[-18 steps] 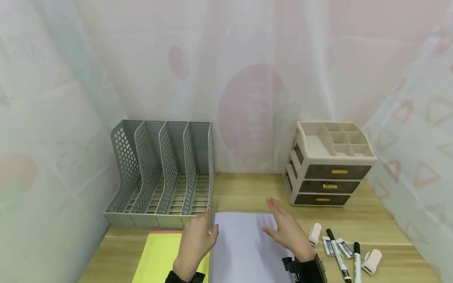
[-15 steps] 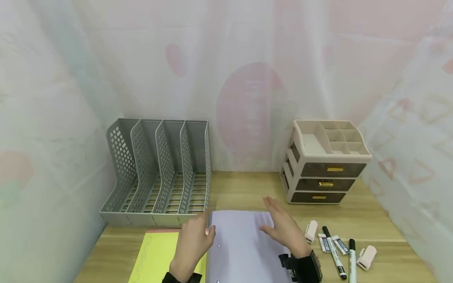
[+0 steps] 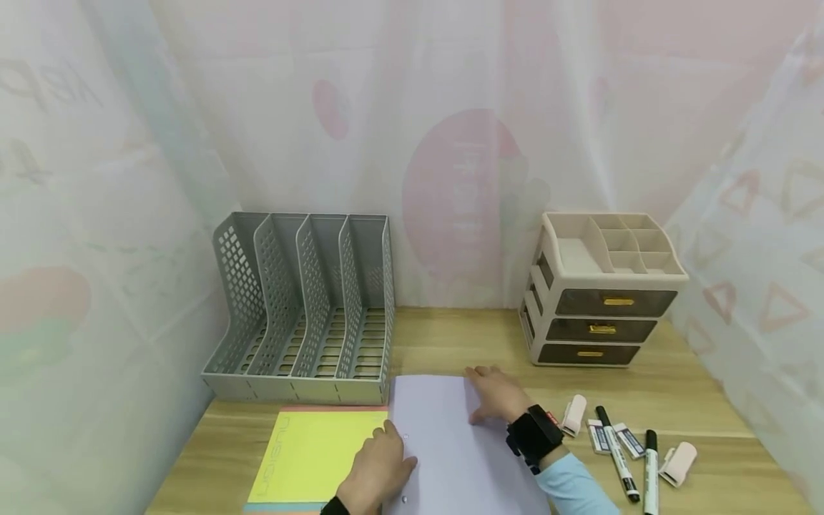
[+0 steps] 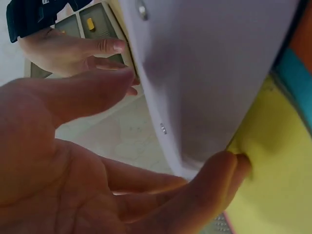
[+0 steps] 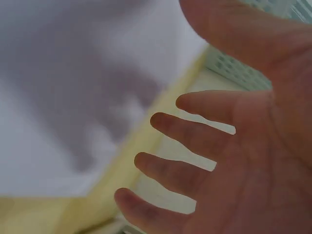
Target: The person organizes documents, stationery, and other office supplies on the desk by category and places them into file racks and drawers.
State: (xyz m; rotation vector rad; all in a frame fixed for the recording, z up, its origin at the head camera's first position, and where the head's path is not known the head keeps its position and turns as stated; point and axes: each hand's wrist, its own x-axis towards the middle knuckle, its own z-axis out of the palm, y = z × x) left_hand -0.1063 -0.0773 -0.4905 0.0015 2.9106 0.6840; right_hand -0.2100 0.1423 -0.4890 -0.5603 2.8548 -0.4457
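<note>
A lavender folder [image 3: 450,450], with small metal rivets along its left side, lies on the wooden table in front of me. My left hand [image 3: 378,468] is at its left edge. In the left wrist view the fingertips [image 4: 222,165] meet the gap between the folder and a yellow notebook [image 4: 278,161], thumb apart from the fingers. That notebook lies left of the folder over other coloured covers, which are mostly hidden. My right hand [image 3: 498,395] is at the folder's upper right edge. Its fingers [image 5: 165,170] are spread and nearly straight beside the edge in the right wrist view.
Behind the notebook stands a grey file rack [image 3: 296,388] with several slots. A cream drawer box [image 3: 539,343] is at the back right. In front of it lie two markers [image 3: 619,458], two small erasers [image 3: 599,438] and two pale pink gadgets [image 3: 679,465].
Both hands have come down from above the folder to its two side edges. The left hand moved toward me. The camera view has shifted slightly.
</note>
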